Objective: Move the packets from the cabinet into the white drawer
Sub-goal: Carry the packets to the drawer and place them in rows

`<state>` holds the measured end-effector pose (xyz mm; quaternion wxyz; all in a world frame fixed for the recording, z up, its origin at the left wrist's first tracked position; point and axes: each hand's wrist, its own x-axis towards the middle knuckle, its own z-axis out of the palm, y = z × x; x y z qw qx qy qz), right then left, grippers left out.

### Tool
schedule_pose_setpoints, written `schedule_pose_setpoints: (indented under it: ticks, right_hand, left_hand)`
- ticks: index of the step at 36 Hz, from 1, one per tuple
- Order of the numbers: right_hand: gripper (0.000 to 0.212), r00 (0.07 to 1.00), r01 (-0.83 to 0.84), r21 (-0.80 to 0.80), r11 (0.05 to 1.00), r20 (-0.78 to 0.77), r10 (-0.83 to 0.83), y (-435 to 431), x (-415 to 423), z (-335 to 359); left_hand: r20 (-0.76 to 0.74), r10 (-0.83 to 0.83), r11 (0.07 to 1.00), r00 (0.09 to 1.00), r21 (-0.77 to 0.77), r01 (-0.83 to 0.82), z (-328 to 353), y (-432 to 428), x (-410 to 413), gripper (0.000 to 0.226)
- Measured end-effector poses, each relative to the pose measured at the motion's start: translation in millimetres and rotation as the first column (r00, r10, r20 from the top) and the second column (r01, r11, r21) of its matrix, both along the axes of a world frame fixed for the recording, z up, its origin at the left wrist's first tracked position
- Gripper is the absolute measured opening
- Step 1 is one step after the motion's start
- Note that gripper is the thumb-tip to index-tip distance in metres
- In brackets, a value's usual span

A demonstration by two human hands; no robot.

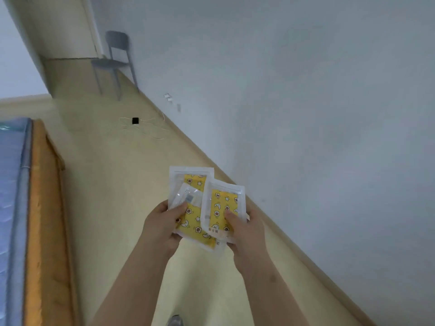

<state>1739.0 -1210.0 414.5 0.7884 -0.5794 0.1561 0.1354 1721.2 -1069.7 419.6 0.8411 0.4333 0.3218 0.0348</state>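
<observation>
A person's left hand (162, 228) and right hand (247, 234) hold a fanned bunch of clear packets (196, 225) with yellow star-patterned contents, just below centre, towards 6 o'clock, above the pale floor (117, 184). The fingers (180, 208) of both hands grip the packets, thumbs on top. A bed (42, 208) lies at 8 o'clock. A grey chair (115, 57) stands at 11 o'clock beside the white wall (306, 90).

The print on the packets (220, 204) is too blurred for us to read, and the left hand (160, 228) and right hand (247, 231) hide their lower corners. The bed (13, 184) is cut by the left edge.
</observation>
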Motion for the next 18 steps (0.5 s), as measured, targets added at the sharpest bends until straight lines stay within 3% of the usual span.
schedule_pose_setpoints:
  ticks: [4, 11, 18]
  right_hand:
    - [0.041, 0.999, -0.052, 0.050, 0.997, -0.005, 0.053, 61, 76, 12]
    - [0.013, 0.987, -0.154, 0.141, 0.978, -0.015, 0.158, 150, 175, 26]
    - [0.022, 0.944, -0.330, 0.178, 0.927, 0.045, 0.327, 228, 284, 14]
  left_hand:
    - [0.025, 0.067, 0.998, 0.997, 0.018, -0.067, 16, 58, 65, 0.015]
    - [0.079, 0.120, 0.992, 0.990, 0.038, -0.123, 21, 135, 150, 0.023]
    - [0.076, 0.134, 0.985, 0.988, 0.103, -0.141, 11, 206, 248, 0.025]
